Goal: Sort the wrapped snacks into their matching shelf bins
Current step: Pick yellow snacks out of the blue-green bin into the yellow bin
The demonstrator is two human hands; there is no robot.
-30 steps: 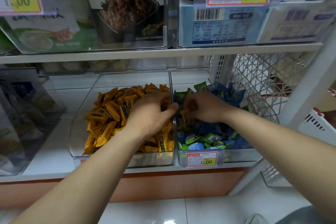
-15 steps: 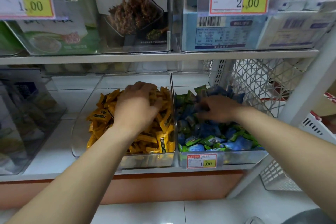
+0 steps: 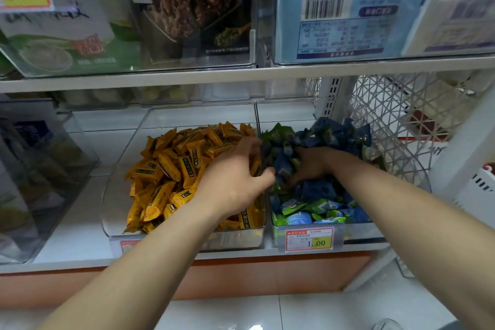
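Two snack-filled bins [image 3: 184,238] side by side

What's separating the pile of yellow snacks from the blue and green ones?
In the head view, only the two bins' clear side walls, with the left hand reaching across them.

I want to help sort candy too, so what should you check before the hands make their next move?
1. All yellow snacks in the left bin: ok, none seen next door.
2. All blue and green snacks in the right bin: ok.
3. The left hand holds a snack: cannot tell, its curled fingers hide the palm.
4. The right hand has a firm hold: cannot tell, its fingers are buried in wrappers.
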